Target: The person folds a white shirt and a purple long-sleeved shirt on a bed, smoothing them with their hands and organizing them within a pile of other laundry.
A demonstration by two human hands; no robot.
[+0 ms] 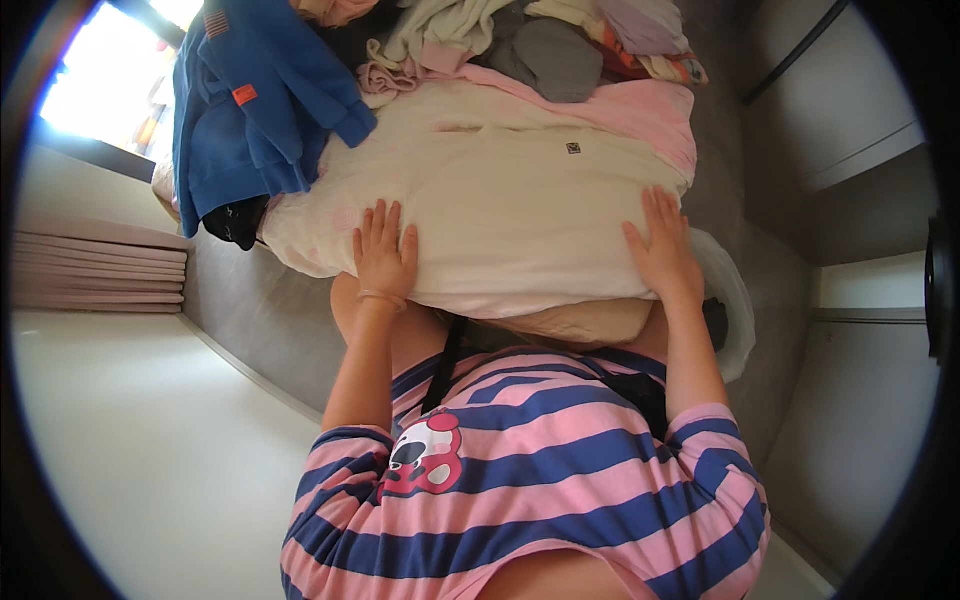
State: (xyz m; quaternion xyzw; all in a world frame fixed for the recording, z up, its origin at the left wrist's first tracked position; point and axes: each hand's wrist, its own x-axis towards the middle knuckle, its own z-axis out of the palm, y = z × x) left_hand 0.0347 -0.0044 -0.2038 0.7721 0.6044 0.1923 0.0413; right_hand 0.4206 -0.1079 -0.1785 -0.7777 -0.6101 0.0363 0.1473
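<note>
A cream-coloured garment (517, 217) with a small dark square patch lies spread before me, over other pale and pink cloth. Flat on its left part rests my left hand (385, 251), a pinkish bangle at the wrist and the fingers slightly apart. My right hand (664, 244) lies on the garment's right edge, palm down, the thumb apart from the fingers. Neither hand grips the cloth. Under the near edge, between my thighs, a brownish item (592, 321) partly shows; what it is I cannot tell.
A blue sweatshirt (255, 120) lies at the far left over a black cloth item (234, 223). Beyond the cream garment are a grey cloth item (559, 60) and a pink cloth (645, 112) among piled clothes. A translucent plastic bag (731, 300) stands by my right forearm.
</note>
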